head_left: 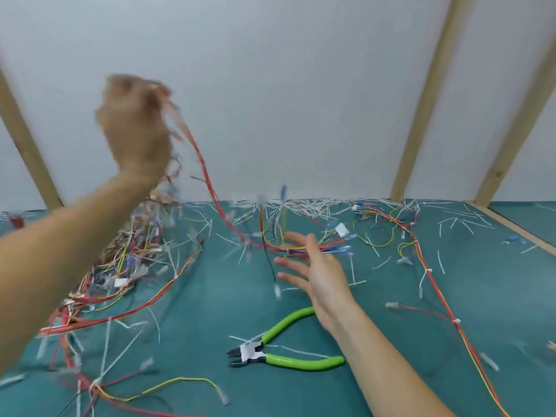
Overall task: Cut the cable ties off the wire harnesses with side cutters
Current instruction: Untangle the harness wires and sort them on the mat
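left hand (137, 127) blurred, lifted harness (144, 236) smeared

Workshop: wire-strewn green bench (301, 395)

1. The surface (301, 296) is covered in teal cloth, matt, with soft creases.
2. The side cutters (270, 350) have glossy, smooth lime-green plastic grips and a dark metal head with a matt sheen.
3. The wire harnesses (126, 260) are thin wires in smooth coloured plastic insulation.
4. The cable ties (440, 261) look like white plastic.
5. The frame posts (421, 115) are pale bare wood; the wall panels (270, 70) are matt white.
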{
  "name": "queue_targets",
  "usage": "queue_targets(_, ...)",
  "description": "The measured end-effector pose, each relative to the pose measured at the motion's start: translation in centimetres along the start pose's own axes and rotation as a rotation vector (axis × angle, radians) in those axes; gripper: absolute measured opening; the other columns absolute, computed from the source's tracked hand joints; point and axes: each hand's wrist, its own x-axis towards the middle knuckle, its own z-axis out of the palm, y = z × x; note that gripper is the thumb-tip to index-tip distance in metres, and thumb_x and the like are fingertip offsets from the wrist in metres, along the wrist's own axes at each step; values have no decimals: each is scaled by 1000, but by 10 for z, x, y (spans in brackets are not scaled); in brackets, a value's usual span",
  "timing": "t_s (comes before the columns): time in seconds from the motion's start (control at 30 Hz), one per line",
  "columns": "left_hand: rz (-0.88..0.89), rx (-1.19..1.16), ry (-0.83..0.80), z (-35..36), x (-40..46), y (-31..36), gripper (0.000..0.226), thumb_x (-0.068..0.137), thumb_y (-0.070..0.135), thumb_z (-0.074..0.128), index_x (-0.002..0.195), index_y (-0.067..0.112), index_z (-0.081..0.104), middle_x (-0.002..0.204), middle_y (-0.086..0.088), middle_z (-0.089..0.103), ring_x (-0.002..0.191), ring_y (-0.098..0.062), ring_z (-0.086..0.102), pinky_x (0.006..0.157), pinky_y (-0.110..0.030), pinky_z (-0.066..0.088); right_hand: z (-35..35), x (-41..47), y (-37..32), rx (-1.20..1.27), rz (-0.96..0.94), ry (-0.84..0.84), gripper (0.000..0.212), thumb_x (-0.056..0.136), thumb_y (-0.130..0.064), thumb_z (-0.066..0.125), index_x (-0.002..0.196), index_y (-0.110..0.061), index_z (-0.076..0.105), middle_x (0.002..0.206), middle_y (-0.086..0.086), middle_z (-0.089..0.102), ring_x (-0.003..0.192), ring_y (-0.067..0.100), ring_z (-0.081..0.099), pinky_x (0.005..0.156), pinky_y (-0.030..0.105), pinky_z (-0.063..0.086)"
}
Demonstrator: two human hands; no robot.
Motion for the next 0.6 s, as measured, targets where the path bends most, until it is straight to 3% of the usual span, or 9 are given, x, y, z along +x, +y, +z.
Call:
queue_targets(0.07, 503, -105, -335, 9, -25, 41, 25, 94, 16, 50, 109, 20, 68, 111, -6, 66, 100, -28, 62, 85, -44, 48, -4, 3, -5, 52, -18, 103, 39, 111, -34, 39, 116, -11, 71, 100, 6, 75, 73, 21, 73, 60, 28, 61)
queue_targets(0.1, 539, -39, -484, 15, -33, 46, 24, 94, 15, 51, 110, 21, 68, 105, -7, 70, 96, -29, 66, 82, -43, 49, -9, 4, -9, 75, -18, 173, 36, 112, -30, 40, 113, -11, 69, 99, 7, 73, 70, 20, 70, 59, 27, 61)
queue_targets(0.13, 361, -16, -540, 19, -35, 46, 24, 95, 13, 50, 109, 21, 68, 102, -9, 72, 94, -32, 67, 80, -43, 51, -15, 5, -12, 109, -18, 236, 32, 112, -27, 40, 110, -11, 68, 99, 9, 70, 68, 19, 69, 58, 26, 60)
queue_targets(0.2, 5, 96, -414, 22, -31, 23, 22, 101, 18, 43, 107, 18, 64, 101, -13, 71, 96, -38, 65, 78, -43, 48, -27, 9, -16, 223, -61, 310, 31, 112, -26, 39, 111, -8, 64, 101, 14, 65, 66, 18, 68, 55, 26, 60)
queue_targets(0.3, 58, 6, -421, 21, -36, 14, 31, 103, 41, 43, 90, 21, 64, 73, 6, 65, 81, -31, 64, 63, -36, 41, -39, 18, -28, 172, -104, 348, 32, 111, -35, 41, 108, -9, 59, 104, 14, 66, 64, 19, 73, 52, 29, 60)
queue_targets(0.4, -8, -42, -285, 10, -28, 31, 37, 101, 47, 43, 92, 24, 71, 73, 5, 68, 79, -28, 65, 63, -33, 38, -34, 14, -21, -280, -2, 266, 37, 109, -43, 40, 108, -14, 63, 104, 10, 68, 73, 25, 75, 63, 41, 61)
queue_targets(0.43, 80, 57, -416, 8, -27, 36, 36, 102, 47, 45, 94, 25, 73, 73, 4, 69, 77, -28, 65, 63, -33, 40, -30, 11, -15, -466, -25, 239, 44, 109, -45, 39, 101, -12, 68, 97, 7, 73, 71, 25, 75, 68, 43, 61)
queue_targets(0.5, 199, 153, -893, -3, -28, 51, 32, 99, 48, 54, 89, 27, 76, 67, 5, 68, 66, -20, 65, 63, -29, 45, -25, 6, -8, -792, -176, 290, 60, 105, -56, 37, 81, -17, 76, 69, -5, 76, 56, 14, 72, 71, 41, 59)
queue_targets(0.6, 147, -131, -1270, -28, -38, 88, 27, 95, 37, 63, 72, 25, 71, 53, 9, 62, 49, -13, 62, 52, -21, 44, -22, 5, -13, -583, -231, 339, 70, 94, -73, 43, 73, -16, 79, 64, -6, 75, 52, 13, 71, 63, 35, 55)
